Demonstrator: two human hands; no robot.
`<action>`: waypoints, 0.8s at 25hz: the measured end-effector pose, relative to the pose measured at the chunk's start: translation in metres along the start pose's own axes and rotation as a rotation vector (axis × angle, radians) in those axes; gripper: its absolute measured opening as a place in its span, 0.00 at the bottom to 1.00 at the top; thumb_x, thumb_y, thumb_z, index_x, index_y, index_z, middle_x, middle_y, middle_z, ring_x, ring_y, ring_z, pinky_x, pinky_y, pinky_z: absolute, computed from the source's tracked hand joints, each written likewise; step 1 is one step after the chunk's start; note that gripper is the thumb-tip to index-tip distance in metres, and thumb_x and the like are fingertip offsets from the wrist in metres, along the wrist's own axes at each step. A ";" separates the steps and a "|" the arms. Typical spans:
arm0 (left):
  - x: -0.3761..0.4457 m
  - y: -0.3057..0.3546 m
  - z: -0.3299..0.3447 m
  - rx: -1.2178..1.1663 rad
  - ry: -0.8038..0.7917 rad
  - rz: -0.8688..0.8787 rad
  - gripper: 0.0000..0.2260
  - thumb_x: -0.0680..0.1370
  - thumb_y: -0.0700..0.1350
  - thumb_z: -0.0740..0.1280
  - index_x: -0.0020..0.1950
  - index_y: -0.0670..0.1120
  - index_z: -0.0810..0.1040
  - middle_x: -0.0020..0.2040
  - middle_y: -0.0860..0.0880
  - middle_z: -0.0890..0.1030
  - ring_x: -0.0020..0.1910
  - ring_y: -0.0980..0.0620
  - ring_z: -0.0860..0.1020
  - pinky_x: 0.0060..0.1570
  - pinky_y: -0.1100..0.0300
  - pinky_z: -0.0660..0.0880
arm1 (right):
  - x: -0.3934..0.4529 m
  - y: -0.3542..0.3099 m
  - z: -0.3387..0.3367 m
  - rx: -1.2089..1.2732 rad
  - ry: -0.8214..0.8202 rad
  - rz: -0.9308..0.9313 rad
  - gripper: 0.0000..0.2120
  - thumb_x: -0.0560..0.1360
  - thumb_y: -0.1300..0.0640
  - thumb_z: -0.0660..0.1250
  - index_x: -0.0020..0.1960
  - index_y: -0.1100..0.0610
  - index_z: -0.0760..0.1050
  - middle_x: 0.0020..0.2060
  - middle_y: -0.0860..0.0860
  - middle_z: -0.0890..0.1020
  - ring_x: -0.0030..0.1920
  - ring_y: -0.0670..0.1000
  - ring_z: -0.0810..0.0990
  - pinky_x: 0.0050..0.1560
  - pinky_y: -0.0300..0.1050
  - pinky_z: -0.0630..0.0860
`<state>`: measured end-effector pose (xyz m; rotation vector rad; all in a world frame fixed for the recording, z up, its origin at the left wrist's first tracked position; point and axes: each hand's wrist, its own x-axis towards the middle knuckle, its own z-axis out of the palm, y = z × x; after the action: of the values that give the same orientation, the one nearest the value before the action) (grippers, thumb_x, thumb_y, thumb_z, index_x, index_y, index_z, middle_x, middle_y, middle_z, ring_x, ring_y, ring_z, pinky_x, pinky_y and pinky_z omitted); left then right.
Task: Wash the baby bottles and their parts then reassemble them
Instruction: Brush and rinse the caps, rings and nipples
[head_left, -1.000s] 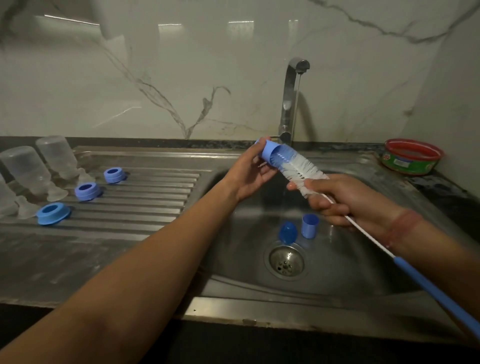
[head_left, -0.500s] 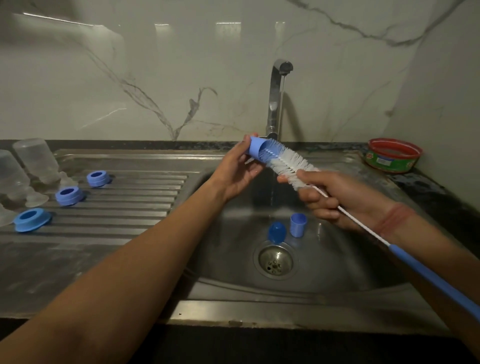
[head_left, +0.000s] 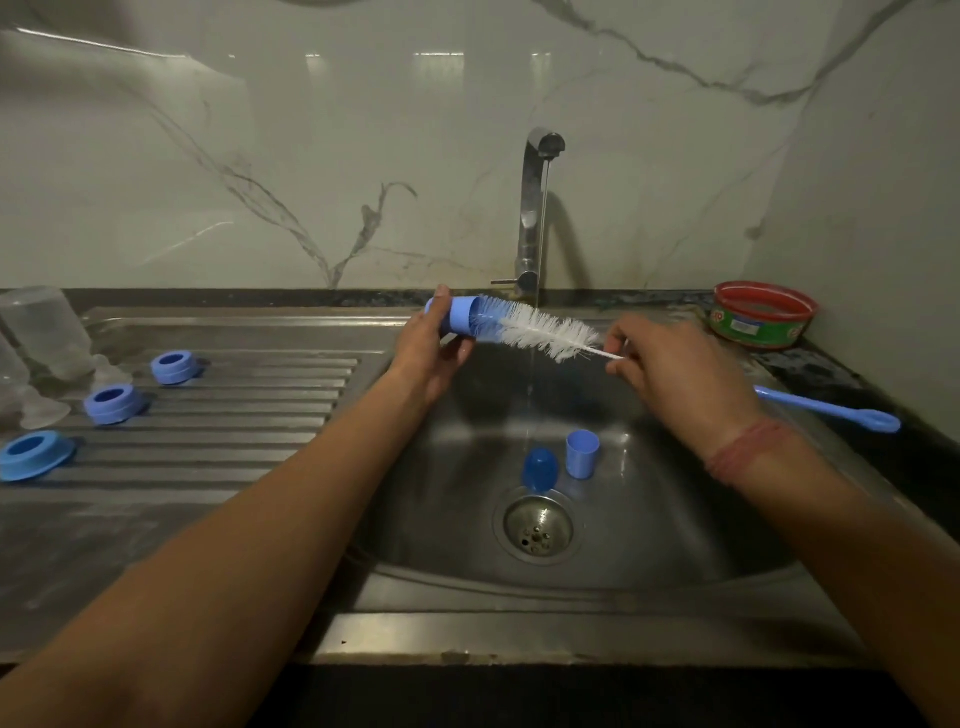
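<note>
Two blue caps (head_left: 561, 462) sit by the drain below you. Your left hand (head_left: 434, 353) grips a blue cap (head_left: 460, 322) over the sink (head_left: 649, 519); your right hand (head_left: 670, 374) pinches, seemingly, the bottle brush (head_left: 540, 335) wire, bristles inside it.

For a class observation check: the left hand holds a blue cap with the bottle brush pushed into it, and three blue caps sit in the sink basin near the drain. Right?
Not quite. The head view shows two blue caps in the sink basin near the drain, not three. The left hand does hold a blue cap with the bottle brush in it.
</note>
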<state>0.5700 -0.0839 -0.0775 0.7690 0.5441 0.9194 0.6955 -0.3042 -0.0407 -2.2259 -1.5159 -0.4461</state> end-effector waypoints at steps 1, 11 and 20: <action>0.000 -0.001 0.000 -0.020 -0.006 -0.012 0.15 0.81 0.48 0.67 0.62 0.41 0.73 0.58 0.40 0.77 0.56 0.43 0.79 0.51 0.53 0.82 | 0.001 0.003 0.002 -0.026 0.043 -0.015 0.04 0.75 0.55 0.67 0.49 0.53 0.74 0.39 0.54 0.81 0.41 0.60 0.79 0.39 0.49 0.75; -0.001 0.008 -0.010 0.049 -0.122 0.001 0.12 0.82 0.46 0.65 0.64 0.44 0.75 0.59 0.41 0.77 0.53 0.47 0.79 0.43 0.58 0.82 | 0.003 0.008 0.005 0.448 -0.194 0.090 0.09 0.79 0.56 0.65 0.45 0.46 0.81 0.28 0.46 0.79 0.26 0.39 0.71 0.33 0.35 0.67; -0.007 0.002 -0.005 0.156 -0.002 -0.165 0.16 0.79 0.52 0.69 0.58 0.41 0.74 0.50 0.42 0.78 0.44 0.49 0.80 0.34 0.62 0.81 | -0.002 0.000 0.004 -0.138 0.167 -0.173 0.14 0.75 0.44 0.68 0.58 0.47 0.79 0.41 0.51 0.84 0.41 0.55 0.82 0.34 0.43 0.71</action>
<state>0.5616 -0.0878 -0.0789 0.8519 0.6735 0.7292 0.6949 -0.3038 -0.0455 -2.1048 -1.6378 -0.7912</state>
